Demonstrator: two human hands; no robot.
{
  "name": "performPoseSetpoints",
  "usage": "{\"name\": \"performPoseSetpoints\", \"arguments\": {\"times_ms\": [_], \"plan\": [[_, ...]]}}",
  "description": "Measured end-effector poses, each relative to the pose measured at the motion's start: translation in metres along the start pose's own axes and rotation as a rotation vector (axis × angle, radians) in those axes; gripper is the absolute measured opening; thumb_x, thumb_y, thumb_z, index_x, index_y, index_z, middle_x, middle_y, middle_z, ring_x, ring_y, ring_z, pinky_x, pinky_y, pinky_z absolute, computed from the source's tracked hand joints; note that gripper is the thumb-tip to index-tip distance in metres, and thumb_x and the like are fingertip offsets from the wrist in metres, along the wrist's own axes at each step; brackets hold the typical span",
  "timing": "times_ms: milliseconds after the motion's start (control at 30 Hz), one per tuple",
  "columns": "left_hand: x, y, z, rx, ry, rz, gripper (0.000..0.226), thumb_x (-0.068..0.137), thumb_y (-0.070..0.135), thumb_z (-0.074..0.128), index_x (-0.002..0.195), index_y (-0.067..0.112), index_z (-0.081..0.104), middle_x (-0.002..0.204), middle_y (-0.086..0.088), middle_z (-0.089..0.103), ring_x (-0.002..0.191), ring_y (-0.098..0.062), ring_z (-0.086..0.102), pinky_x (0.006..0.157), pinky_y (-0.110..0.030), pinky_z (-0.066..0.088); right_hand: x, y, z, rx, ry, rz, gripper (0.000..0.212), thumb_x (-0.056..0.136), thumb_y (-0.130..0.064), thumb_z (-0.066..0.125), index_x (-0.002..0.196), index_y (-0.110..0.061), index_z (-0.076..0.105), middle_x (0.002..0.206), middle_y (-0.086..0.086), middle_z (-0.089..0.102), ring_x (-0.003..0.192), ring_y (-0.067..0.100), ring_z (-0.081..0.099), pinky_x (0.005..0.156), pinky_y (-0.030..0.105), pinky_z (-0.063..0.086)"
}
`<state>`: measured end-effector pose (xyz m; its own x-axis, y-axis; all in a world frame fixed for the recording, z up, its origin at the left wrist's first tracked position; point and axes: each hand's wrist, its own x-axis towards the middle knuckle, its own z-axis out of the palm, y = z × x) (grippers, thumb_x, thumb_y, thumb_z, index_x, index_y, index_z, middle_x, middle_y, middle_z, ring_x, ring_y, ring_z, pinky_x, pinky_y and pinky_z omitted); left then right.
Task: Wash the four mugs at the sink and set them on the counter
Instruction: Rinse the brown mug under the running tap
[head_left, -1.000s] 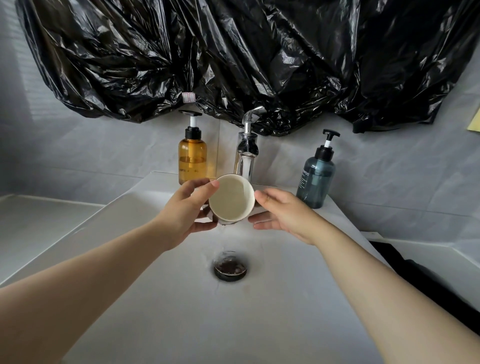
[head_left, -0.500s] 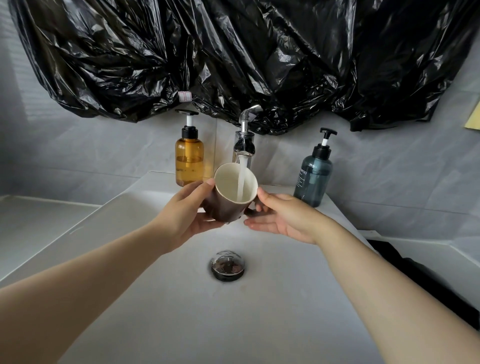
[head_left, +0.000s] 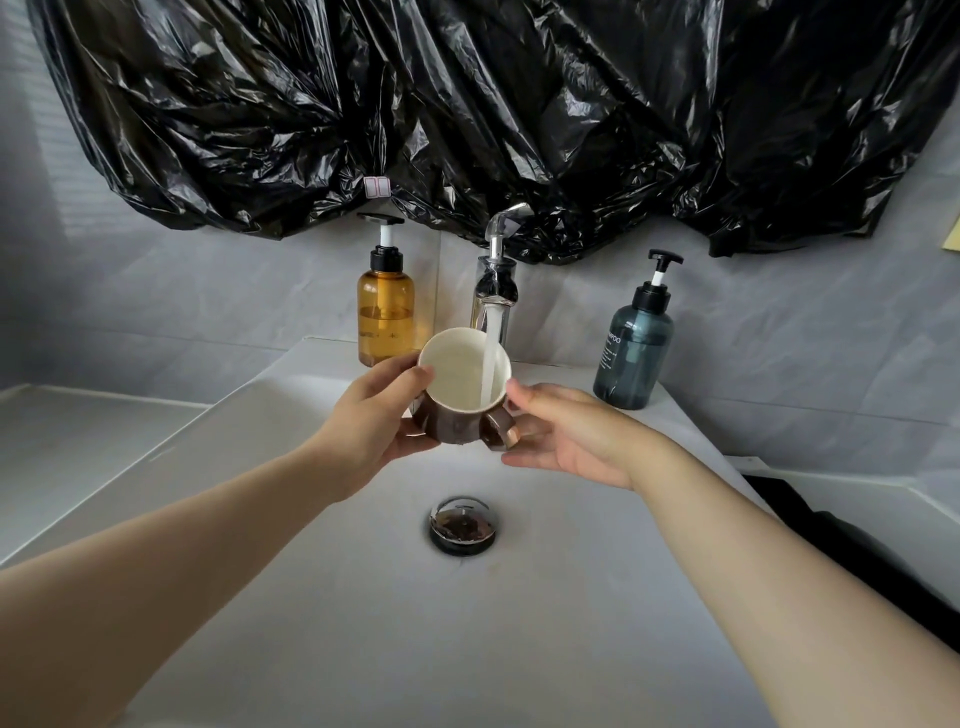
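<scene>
At the left edge of the frame lay a strip of pale counter (head_left: 78, 431). A white sink (head_left: 311, 597) filled the lower middle. A sheet of black plastic (head_left: 467, 104) hung crumpled across the whole top of the frame.

The left hand (head_left: 379, 421) reached in from the lower left. It grasped the mug (head_left: 462, 400), with fingers curled round its left side and the thumb up by the rim. Just behind that hand, an amber bottle (head_left: 385, 317) stood on the sink's back ledge.

The mug, brown outside and cream inside, was held at frame centre above the basin. It was tilted, so its mouth faced the camera. Its handle pointed to the lower right. The tap (head_left: 496, 280) stood directly behind it, and a stream of water (head_left: 491, 358) ran from the spout into the right side of the cup. Below the mug, in the basin floor, sat the chrome drain (head_left: 463, 525).

The right hand (head_left: 576, 436) came in from the lower right, with its fingers released and stretched nearly straight beneath the handle. Its thumb tip lay at the right of the rim, but contact there could not be told.

Further right, a blue bottle (head_left: 631, 358) stood on the ledge. Below it, something dark (head_left: 831, 535) lay beside the sink. A yellow scrap (head_left: 955, 234) showed at the right edge.
</scene>
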<state>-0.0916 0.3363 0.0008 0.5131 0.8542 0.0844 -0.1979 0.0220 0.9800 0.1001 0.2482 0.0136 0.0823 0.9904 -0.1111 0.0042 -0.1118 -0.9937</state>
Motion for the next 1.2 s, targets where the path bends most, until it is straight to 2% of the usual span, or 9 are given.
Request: {"name": "performPoseSetpoints", "arguments": {"times_ms": [100, 267, 367, 500, 733, 833, 967, 1133, 1200], "plan": [[0.001, 0.000, 0.000, 0.046, -0.056, 0.033, 0.033, 0.095, 0.029, 0.062, 0.127, 0.022, 0.062, 0.101, 0.003, 0.067, 0.085, -0.023, 0.071, 0.090, -0.043, 0.058, 0.002, 0.003, -0.002, 0.079, -0.020, 0.004, 0.061, 0.086, -0.042, 0.065, 0.132, -0.006, 0.050, 0.108, 0.016, 0.063, 0.094, 0.032, 0.068, 0.093, 0.046, 0.054], [0.002, -0.001, -0.001, 0.032, -0.024, 0.070, 0.071, 0.069, 0.040, 0.074, 0.130, 0.011, 0.054, 0.118, -0.008, 0.071, 0.093, -0.021, 0.070, 0.088, -0.033, 0.058, -0.001, 0.009, 0.000, 0.148, -0.141, 0.035, 0.056, 0.085, -0.028, 0.063, 0.134, -0.005, 0.050, 0.118, 0.016, 0.063, 0.112, 0.035, 0.062, 0.107, 0.051, 0.043], [0.002, 0.004, -0.003, 0.016, -0.046, 0.029, 0.068, 0.071, 0.044, 0.072, 0.128, 0.010, 0.057, 0.114, -0.009, 0.070, 0.095, -0.020, 0.070, 0.092, -0.032, 0.057, 0.002, 0.007, 0.003, 0.267, -0.086, -0.013, 0.059, 0.082, -0.025, 0.065, 0.133, 0.002, 0.051, 0.126, 0.020, 0.060, 0.116, 0.031, 0.060, 0.103, 0.038, 0.048], [0.001, 0.003, -0.004, 0.119, -0.170, -0.017, 0.069, 0.076, 0.042, 0.077, 0.139, 0.031, 0.051, 0.108, 0.007, 0.069, 0.101, -0.019, 0.069, 0.101, -0.043, 0.051, 0.003, 0.006, 0.008, 0.259, -0.077, -0.005, 0.059, 0.083, -0.030, 0.064, 0.132, 0.002, 0.054, 0.122, 0.019, 0.061, 0.111, 0.027, 0.061, 0.105, 0.036, 0.047], [0.004, 0.003, -0.002, -0.109, -0.099, -0.004, 0.064, 0.074, 0.028, 0.079, 0.130, 0.006, 0.056, 0.102, -0.008, 0.068, 0.091, -0.034, 0.071, 0.093, -0.046, 0.057, 0.002, 0.001, -0.003, 0.327, -0.019, -0.012, 0.056, 0.084, -0.039, 0.066, 0.130, -0.008, 0.058, 0.124, 0.015, 0.054, 0.118, 0.035, 0.060, 0.100, 0.044, 0.051], [0.003, 0.003, -0.003, -0.092, -0.098, -0.002, 0.059, 0.074, 0.033, 0.071, 0.124, 0.005, 0.057, 0.106, -0.009, 0.067, 0.087, -0.031, 0.073, 0.082, -0.037, 0.061, 0.002, 0.003, -0.001, 0.308, -0.013, -0.012, 0.053, 0.081, -0.038, 0.070, 0.126, -0.012, 0.060, 0.122, 0.013, 0.053, 0.111, 0.033, 0.063, 0.098, 0.043, 0.052], [0.002, 0.006, -0.002, 0.041, -0.119, 0.010, 0.040, 0.098, 0.040, 0.053, 0.124, 0.011, 0.062, 0.094, -0.014, 0.060, 0.068, -0.022, 0.066, 0.058, -0.027, 0.056, 0.002, 0.005, 0.003, 0.290, -0.027, -0.006, 0.065, 0.071, -0.038, 0.077, 0.128, -0.013, 0.057, 0.132, 0.013, 0.056, 0.113, 0.034, 0.065, 0.092, 0.046, 0.055], [0.004, 0.001, -0.002, 0.165, -0.099, -0.070, 0.038, 0.101, 0.047, 0.045, 0.128, 0.024, 0.059, 0.111, -0.005, 0.058, 0.085, -0.025, 0.063, 0.090, -0.048, 0.057, 0.003, 0.008, 0.008, 0.236, -0.007, 0.021, 0.047, 0.072, -0.025, 0.072, 0.116, -0.009, 0.062, 0.122, 0.016, 0.059, 0.111, 0.035, 0.066, 0.093, 0.044, 0.055], [0.001, 0.000, 0.000, 0.129, -0.139, -0.123, 0.030, 0.100, 0.042, 0.050, 0.126, 0.031, 0.060, 0.107, -0.005, 0.056, 0.089, -0.029, 0.062, 0.091, -0.053, 0.056, 0.004, 0.008, 0.008, 0.263, -0.002, 0.023, 0.047, 0.072, -0.022, 0.070, 0.116, -0.008, 0.061, 0.115, 0.014, 0.060, 0.108, 0.035, 0.066, 0.095, 0.045, 0.054]]}}
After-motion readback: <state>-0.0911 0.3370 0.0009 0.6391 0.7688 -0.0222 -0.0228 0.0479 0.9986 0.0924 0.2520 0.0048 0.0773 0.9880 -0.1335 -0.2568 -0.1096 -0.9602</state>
